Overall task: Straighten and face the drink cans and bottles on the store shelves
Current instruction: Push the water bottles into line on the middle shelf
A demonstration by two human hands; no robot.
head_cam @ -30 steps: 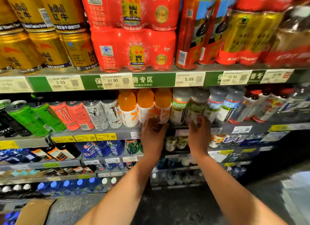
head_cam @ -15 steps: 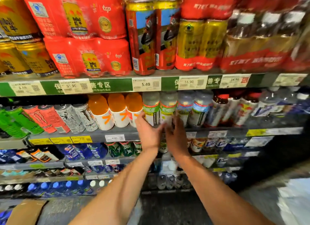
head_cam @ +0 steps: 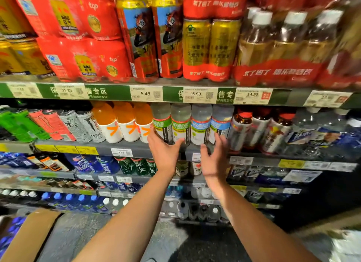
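On the second shelf, both spread hands, left hand and right hand, held nothing; electrolyte bottles faced forward, lower rows seemingly remained.

Both hands reach to the second shelf: left hand fingers spread, touching green-label bottle; right hand spread, just before blue-label bottle. Orange bottles left.

Head-worn view, forward and down, close to shelves

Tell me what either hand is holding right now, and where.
Nothing. Left hand and right hand are open in front of the clear bottles.
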